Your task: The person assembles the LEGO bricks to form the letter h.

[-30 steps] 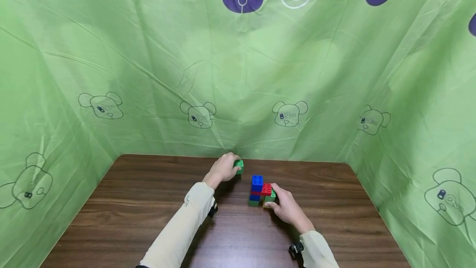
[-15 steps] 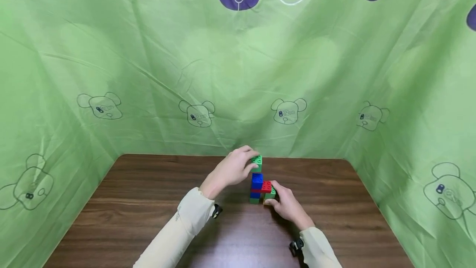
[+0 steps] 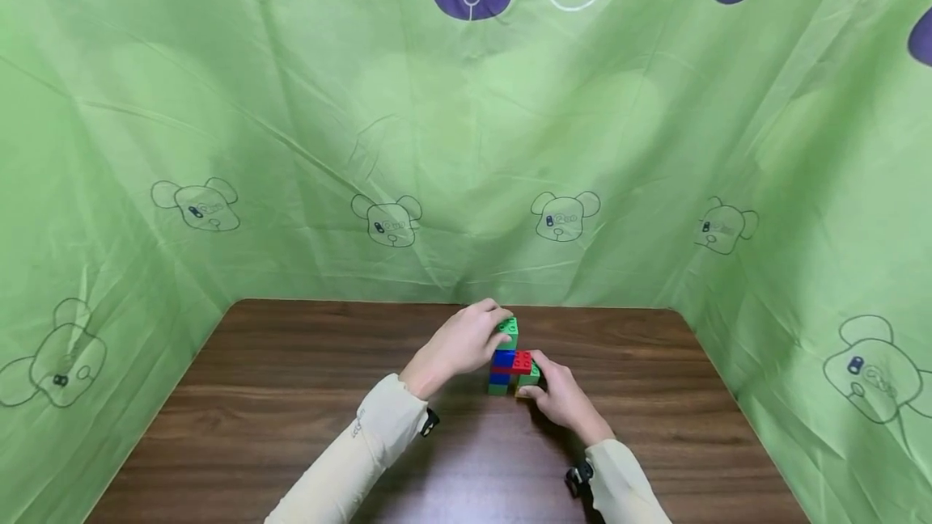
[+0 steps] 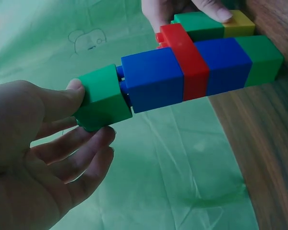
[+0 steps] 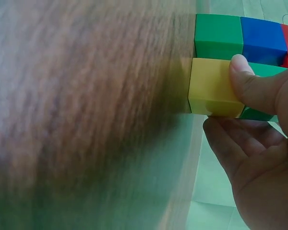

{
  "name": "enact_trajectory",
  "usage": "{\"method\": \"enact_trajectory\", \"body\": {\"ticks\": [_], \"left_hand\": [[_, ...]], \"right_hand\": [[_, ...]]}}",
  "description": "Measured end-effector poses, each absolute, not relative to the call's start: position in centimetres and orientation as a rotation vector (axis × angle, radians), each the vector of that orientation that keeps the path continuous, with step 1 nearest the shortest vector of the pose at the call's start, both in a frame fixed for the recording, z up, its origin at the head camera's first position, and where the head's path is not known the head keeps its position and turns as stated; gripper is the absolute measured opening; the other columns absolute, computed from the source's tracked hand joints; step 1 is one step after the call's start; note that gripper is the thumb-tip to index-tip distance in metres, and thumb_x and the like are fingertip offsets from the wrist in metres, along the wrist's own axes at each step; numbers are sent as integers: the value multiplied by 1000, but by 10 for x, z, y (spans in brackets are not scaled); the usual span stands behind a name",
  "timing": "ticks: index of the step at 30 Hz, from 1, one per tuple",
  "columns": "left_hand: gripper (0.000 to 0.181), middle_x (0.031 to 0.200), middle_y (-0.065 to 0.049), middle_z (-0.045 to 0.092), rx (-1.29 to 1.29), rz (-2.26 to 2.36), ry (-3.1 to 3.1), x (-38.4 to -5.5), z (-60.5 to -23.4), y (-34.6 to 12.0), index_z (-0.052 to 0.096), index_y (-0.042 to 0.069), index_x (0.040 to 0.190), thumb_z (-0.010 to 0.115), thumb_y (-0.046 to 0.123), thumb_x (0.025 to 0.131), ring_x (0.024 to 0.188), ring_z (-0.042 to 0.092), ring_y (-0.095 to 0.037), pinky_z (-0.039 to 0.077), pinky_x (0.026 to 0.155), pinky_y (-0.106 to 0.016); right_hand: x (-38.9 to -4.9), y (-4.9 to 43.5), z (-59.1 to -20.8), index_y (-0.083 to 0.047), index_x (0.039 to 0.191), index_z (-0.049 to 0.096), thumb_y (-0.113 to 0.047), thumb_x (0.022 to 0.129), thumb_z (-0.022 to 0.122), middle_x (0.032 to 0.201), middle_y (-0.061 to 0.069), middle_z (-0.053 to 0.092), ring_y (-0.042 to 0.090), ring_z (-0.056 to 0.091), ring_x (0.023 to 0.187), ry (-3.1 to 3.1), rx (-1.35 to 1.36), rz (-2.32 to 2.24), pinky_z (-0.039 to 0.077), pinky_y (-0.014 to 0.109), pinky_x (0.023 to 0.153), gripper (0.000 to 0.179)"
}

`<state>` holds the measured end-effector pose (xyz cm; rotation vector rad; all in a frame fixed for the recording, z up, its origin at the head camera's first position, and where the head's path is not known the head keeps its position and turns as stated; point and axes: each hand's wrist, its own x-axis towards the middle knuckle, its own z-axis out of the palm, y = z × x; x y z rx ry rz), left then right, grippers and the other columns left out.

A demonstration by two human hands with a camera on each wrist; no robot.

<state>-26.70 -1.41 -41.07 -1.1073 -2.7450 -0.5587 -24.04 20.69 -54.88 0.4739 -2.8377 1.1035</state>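
Note:
My left hand [image 3: 466, 340] pinches a green toy building brick [image 4: 104, 97] between thumb and fingers. That brick is right at the studs of a blue brick [image 4: 152, 79], a narrow gap with studs showing between them. Below the blue brick come a flat red brick [image 4: 185, 60], another blue brick [image 4: 224, 66] and a green base brick [image 4: 263, 61] on the table. Beside this column, under the red brick's overhang, stands a short stack of a green brick [image 4: 199, 27] on a yellow brick [image 5: 213, 86]. My right hand [image 3: 562, 397] grips this short stack, its thumb on the side.
The structure stands on a dark wooden table [image 3: 291, 395]. A green printed curtain [image 3: 466, 144] hangs behind the table and along both sides. Each forearm has a light sleeve [image 3: 342, 451] with a small black wrist camera [image 3: 578, 478].
My left hand has carried the green brick from the back of the table rightward, up over the column, then down onto the top blue brick. The right hand keeps its grip.

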Motion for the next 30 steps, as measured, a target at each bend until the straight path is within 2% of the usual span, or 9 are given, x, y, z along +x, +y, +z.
{"method": "enact_trajectory", "body": {"ticks": [11, 17, 30], "left_hand": [[36, 113, -3, 64, -1087, -539, -2804, -267, -406, -12, 67, 11, 129, 69, 29, 98, 94, 62, -15, 55, 87, -31], [33, 109, -2, 64, -1067, -507, -2814, -264, -405, -8, 69, 13, 125, 72, 28, 95, 92, 61, -14, 55, 84, -29], [24, 102, -5, 65, -1004, -507, -2838, -259, -405, -4, 70, 7, 112, 75, 20, 93, 90, 63, -17, 56, 81, -28]], "right_hand": [[-240, 207, -548, -21, 129, 56, -12, 85, 81, 108, -4, 71, 14, 68, 101, -2841, 456, 1102, 56, 41, 89, 51], [-242, 207, -548, -20, 131, 55, -12, 85, 81, 112, -1, 71, 17, 69, 105, -2837, 475, 1112, 56, 45, 93, 54], [-240, 209, -551, -21, 132, 55, -12, 85, 81, 110, -2, 71, 15, 67, 100, -2848, 486, 1116, 55, 43, 90, 54]]}}
